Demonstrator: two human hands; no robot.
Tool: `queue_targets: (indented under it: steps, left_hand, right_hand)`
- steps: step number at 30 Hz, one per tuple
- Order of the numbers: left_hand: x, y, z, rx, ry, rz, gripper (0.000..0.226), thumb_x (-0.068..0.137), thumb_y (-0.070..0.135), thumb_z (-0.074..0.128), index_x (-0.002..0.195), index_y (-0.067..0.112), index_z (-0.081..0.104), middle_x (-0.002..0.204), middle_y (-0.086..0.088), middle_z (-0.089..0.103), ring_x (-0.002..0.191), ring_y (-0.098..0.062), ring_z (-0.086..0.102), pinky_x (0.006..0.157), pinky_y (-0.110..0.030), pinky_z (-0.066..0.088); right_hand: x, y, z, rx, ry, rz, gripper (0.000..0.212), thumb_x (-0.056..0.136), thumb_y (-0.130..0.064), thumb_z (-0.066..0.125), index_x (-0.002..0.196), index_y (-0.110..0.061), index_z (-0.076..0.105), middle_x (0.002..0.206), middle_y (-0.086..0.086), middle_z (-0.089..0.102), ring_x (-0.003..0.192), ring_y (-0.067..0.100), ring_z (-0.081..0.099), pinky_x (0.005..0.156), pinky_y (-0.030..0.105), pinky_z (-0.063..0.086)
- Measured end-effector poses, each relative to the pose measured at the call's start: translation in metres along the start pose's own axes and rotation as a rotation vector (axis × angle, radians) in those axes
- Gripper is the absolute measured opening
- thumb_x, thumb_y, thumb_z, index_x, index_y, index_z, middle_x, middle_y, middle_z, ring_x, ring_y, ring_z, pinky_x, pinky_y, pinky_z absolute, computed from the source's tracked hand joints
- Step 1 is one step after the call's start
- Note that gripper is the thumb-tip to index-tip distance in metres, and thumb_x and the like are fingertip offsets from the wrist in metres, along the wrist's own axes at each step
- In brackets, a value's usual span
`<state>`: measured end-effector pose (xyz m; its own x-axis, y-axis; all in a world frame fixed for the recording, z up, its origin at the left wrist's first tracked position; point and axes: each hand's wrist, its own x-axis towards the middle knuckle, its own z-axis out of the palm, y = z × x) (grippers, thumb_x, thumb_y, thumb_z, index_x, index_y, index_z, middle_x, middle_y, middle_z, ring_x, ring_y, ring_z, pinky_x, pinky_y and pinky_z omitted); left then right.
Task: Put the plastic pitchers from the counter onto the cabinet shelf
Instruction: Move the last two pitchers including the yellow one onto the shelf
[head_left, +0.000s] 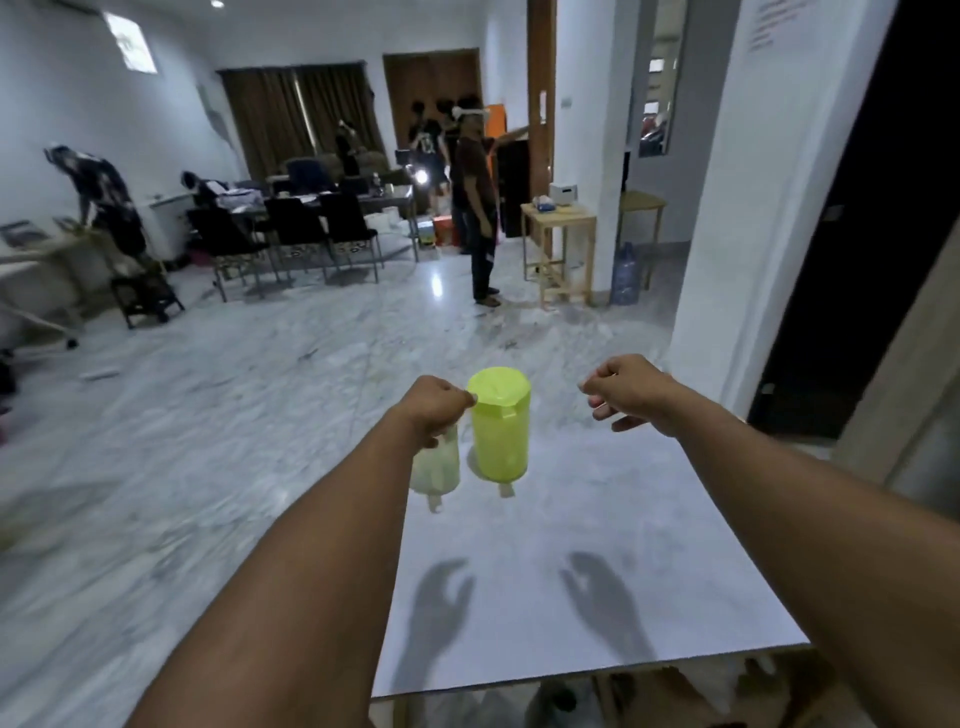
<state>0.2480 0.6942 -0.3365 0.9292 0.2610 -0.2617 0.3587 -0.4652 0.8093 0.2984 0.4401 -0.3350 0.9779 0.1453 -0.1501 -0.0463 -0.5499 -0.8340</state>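
While both my arms reach out over the pale grey flat-topped table (623, 545), the bright lime-green plastic pitcher with its closed lid (500, 423) stands upright on the table near its far end. Just left of that green pitcher stands a second one, a pale translucent plastic pitcher (439, 470), mostly hidden under my wrist. My left hand (435, 405) is curled into a loose fist directly above the pale pitcher, its knuckles touching or almost touching the green pitcher's lid; I cannot tell whether the fingers have hold of the pale pitcher's top or handle, since the hand covers it. My right hand (631, 389) hovers to the right of the green pitcher, apart from it, fingers half bent and spread, holding nothing. Nearer to me than the green pitcher, two hand shadows lie on the table top. Beyond the green pitcher stretches a marble floor (260, 405), where a person in dark clothes (475, 208) stands beside a small light wooden stand (558, 249).
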Motion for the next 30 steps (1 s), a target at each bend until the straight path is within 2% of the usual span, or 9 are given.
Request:
queue_targets:
  steps: [7,9,11,13,14,17,21,25,30]
  left_hand:
    - [0.096,-0.081,0.001,0.007,0.165,-0.160,0.009,0.090,0.021,0.062,0.094,0.014,0.061,0.072,-0.005,0.046,0.059,-0.019,0.039,0.054,-0.026,0.030]
    - [0.122,-0.099,0.012,-0.011,0.181,-0.215,0.027,0.089,0.031,0.069,0.107,0.013,0.063,0.090,-0.001,0.054,0.082,-0.022,0.054,0.068,-0.029,0.042]
    - [0.143,-0.118,0.026,-0.003,0.199,-0.268,0.057,0.086,0.044,0.073,0.129,0.010,0.056,0.114,-0.003,0.058,0.113,-0.027,0.058,0.088,-0.033,0.048]
    - [0.161,-0.137,0.040,0.036,0.218,-0.310,0.079,0.081,0.053,0.075,0.139,0.008,0.049,0.135,-0.010,0.058,0.127,-0.030,0.055,0.098,-0.036,0.047]
    - [0.168,-0.145,0.046,0.045,0.223,-0.337,0.082,0.079,0.056,0.075,0.141,0.008,0.048,0.139,-0.012,0.057,0.128,-0.030,0.054,0.099,-0.037,0.047]
    - [0.184,-0.162,0.062,0.037,0.246,-0.380,0.070,0.079,0.052,0.076,0.132,0.010,0.057,0.131,-0.010,0.063,0.123,-0.029,0.058,0.095,-0.035,0.047]
    - [0.199,-0.164,0.074,-0.018,0.267,-0.364,0.034,0.083,0.036,0.071,0.107,0.012,0.068,0.102,-0.006,0.069,0.106,-0.032,0.064,0.084,-0.034,0.050]
    - [0.203,-0.148,0.071,-0.180,0.305,-0.320,0.029,0.082,0.035,0.068,0.097,0.011,0.068,0.095,-0.009,0.072,0.091,-0.028,0.068,0.080,-0.037,0.054]
    - [0.185,-0.115,0.051,-0.380,0.233,-0.198,0.021,0.086,0.024,0.067,0.094,0.005,0.067,0.088,-0.012,0.073,0.066,-0.022,0.071,0.069,-0.035,0.055]
  right_hand:
    - [0.121,0.034,0.102,-0.036,-0.166,0.071,0.026,0.087,-0.031,0.069,0.083,-0.015,0.050,0.079,0.010,0.046,0.074,0.024,0.045,0.063,0.035,0.043]
    - [0.150,0.046,0.125,-0.047,-0.179,0.103,0.038,0.085,-0.034,0.072,0.076,-0.016,0.040,0.071,0.006,0.037,0.065,0.023,0.037,0.061,0.034,0.037]
    - [0.173,0.059,0.144,-0.052,-0.160,0.133,0.039,0.082,-0.039,0.075,0.071,-0.018,0.044,0.069,0.003,0.042,0.061,0.020,0.041,0.057,0.031,0.036]
    - [0.189,0.071,0.163,-0.047,-0.171,0.145,0.034,0.079,-0.043,0.076,0.091,-0.013,0.064,0.088,0.007,0.061,0.080,0.026,0.058,0.069,0.035,0.049]
    - [0.197,0.077,0.172,-0.037,-0.177,0.157,0.045,0.078,-0.044,0.076,0.107,-0.011,0.067,0.103,0.009,0.065,0.094,0.030,0.062,0.081,0.039,0.053]
    - [0.209,0.086,0.190,0.057,-0.142,0.200,0.045,0.079,-0.038,0.074,0.116,-0.012,0.067,0.115,0.012,0.067,0.108,0.034,0.062,0.091,0.042,0.053]
    - [0.215,0.088,0.199,0.169,-0.079,0.205,0.023,0.078,-0.032,0.070,0.091,-0.013,0.071,0.095,0.010,0.074,0.096,0.031,0.068,0.085,0.040,0.055]
    - [0.209,0.075,0.190,0.310,0.070,0.208,0.017,0.078,-0.031,0.066,0.073,-0.014,0.067,0.070,0.003,0.071,0.077,0.028,0.074,0.074,0.038,0.055]
    - [0.183,0.054,0.161,0.299,0.191,0.180,0.023,0.073,-0.034,0.065,0.071,-0.012,0.060,0.067,0.009,0.063,0.067,0.034,0.066,0.067,0.045,0.060]
